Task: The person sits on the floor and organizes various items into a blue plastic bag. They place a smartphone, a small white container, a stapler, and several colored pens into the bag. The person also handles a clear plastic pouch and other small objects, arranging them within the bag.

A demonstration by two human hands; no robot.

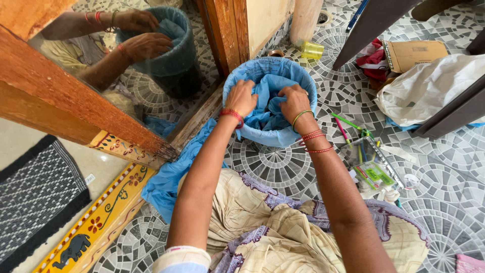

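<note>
Seen from the head camera, both arms reach straight out and down into a round bin [270, 76] lined with a blue plastic bag [268, 108]. The bin stands on the patterned tile floor [283, 169], right in front of the person's knees.

The left hand [241, 98] sits at the left side of the bin. Its fingers are curled shut on a fold of the blue bag. The right hand [294, 101] sits at the right side, and its fingers are bunched on the bag too. The two hands are close but do not touch. Each wrist wears bangles.

Another blue bag [169, 174] lies flat on the floor by the left arm. A wooden post [225, 30] stands just behind the bin. Left of it a mirror [136, 65] shows the same hands and bin again. A small yellow cup [311, 49] is on the floor behind the bin. A clear pouch of pens [371, 164] lies near the right arm, with two loose pens [343, 124] beside it. A white plastic bag [429, 88] and a brown card box [414, 53] lie farther right. A woven mat [35, 197] is at the far left.

I count one bin, two blue bags, one cup and one pouch.
</note>
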